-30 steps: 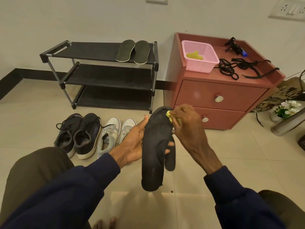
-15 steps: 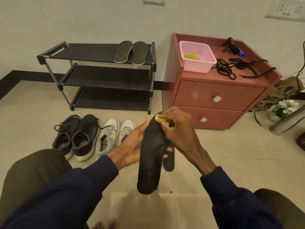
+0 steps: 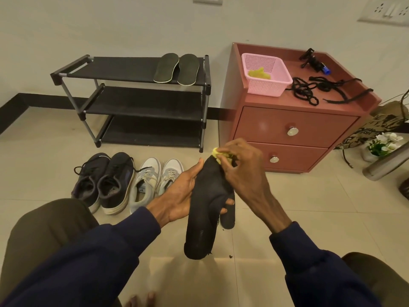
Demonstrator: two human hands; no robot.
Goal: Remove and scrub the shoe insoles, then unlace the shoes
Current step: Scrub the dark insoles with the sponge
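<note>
Scrubbing partway, by the look. Nearest, off the floor [image 3: 287, 207]: two black insoles [image 3: 204, 204] gripped in left hand [image 3: 179, 196]; right hand [image 3: 241, 173] pinching yellow pad [image 3: 218, 154] onto the front one's top end. Beyond, on floor before rack [image 3: 124, 69]: black shoes [image 3: 106, 185], white shoes [image 3: 152, 185], still laced. Farthest: shelved insoles [image 3: 177, 68] at top shelf's right end, laces [image 3: 309, 91] on cabinet [image 3: 294, 120] top's right half.
</note>
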